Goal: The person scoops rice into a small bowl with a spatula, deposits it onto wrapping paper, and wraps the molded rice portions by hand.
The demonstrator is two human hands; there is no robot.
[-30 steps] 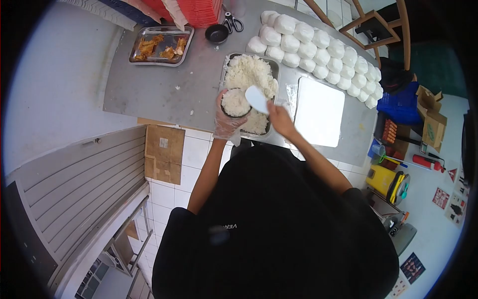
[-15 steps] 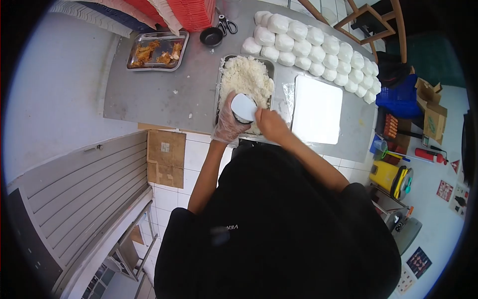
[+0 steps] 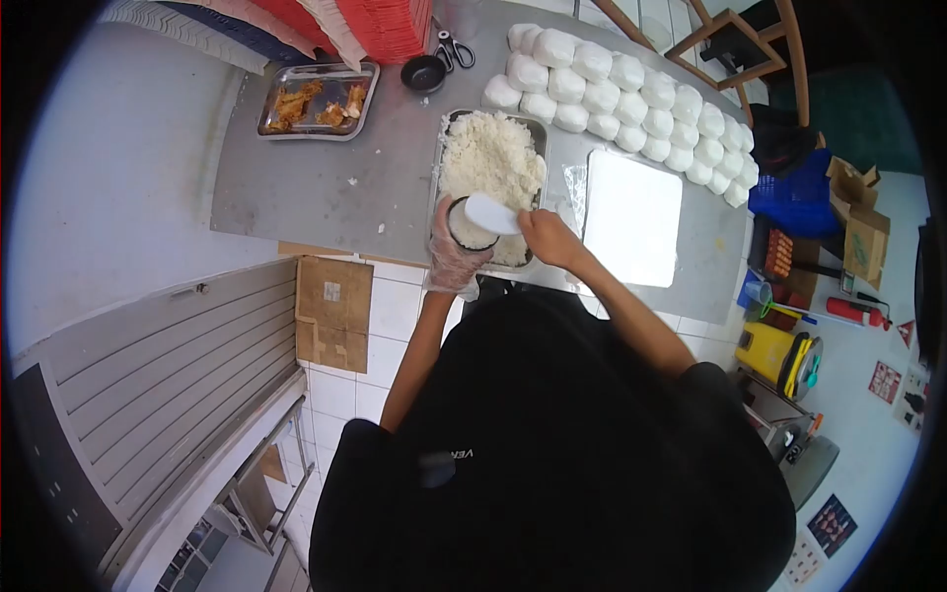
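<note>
My left hand (image 3: 454,259), in a clear plastic glove, is wrapped round a small black bowl (image 3: 453,219) with white rice inside. My bare right hand (image 3: 548,237) grips the handle of a white rice paddle (image 3: 490,214). The paddle's flat blade lies over the right side of the bowl. Both hands are at the near end of a metal tray (image 3: 544,138) heaped with cooked rice (image 3: 490,158). Part of the bowl is hidden by the blade and my fingers.
Right of the rice are a stack of white paper sheets (image 3: 631,217) and rows of white wrapped bundles (image 3: 602,96). At the back left, a metal tray (image 3: 367,107) holds fried pieces. Beside it are an empty black bowl (image 3: 423,74), scissors (image 3: 454,51) and red stacked paper (image 3: 385,30).
The paddle blade has shifted from covering the bowl's top to its right side, uncovering the rice in it. My right hand has moved slightly to the right.
</note>
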